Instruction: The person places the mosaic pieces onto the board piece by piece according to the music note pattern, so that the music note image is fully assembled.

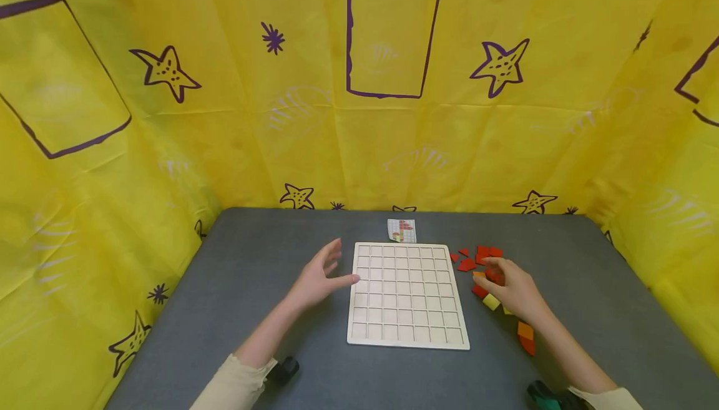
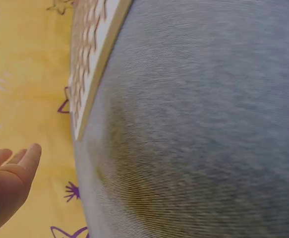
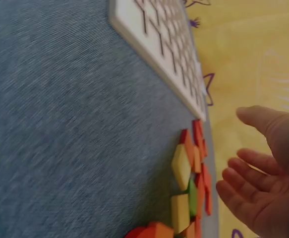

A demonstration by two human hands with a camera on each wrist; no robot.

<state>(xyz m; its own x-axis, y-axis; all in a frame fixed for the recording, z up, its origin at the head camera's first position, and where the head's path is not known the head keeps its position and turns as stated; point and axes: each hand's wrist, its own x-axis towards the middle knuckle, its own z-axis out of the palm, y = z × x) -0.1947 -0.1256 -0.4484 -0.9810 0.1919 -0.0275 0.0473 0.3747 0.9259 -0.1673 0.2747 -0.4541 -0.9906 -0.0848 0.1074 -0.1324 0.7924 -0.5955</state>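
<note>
A white grid board (image 1: 407,294) with square recesses lies on the grey table. My left hand (image 1: 319,278) is at its left side, fingers relaxed and thumb tip right at the board's edge; it holds nothing. Over the coloured pieces to the right of the board hovers my right hand (image 1: 513,288), fingers loosely bent with a gap between thumb and fingers. Beneath and around it lie red pieces (image 1: 466,264), a yellow piece (image 1: 491,301) and an orange piece (image 1: 525,331). In the right wrist view a green piece (image 3: 192,197) also shows among them.
A small printed card (image 1: 402,230) with a coloured grid pattern lies behind the board. Yellow cloth (image 1: 241,148) with starfish drawings hangs around the back and sides of the grey table (image 1: 269,241).
</note>
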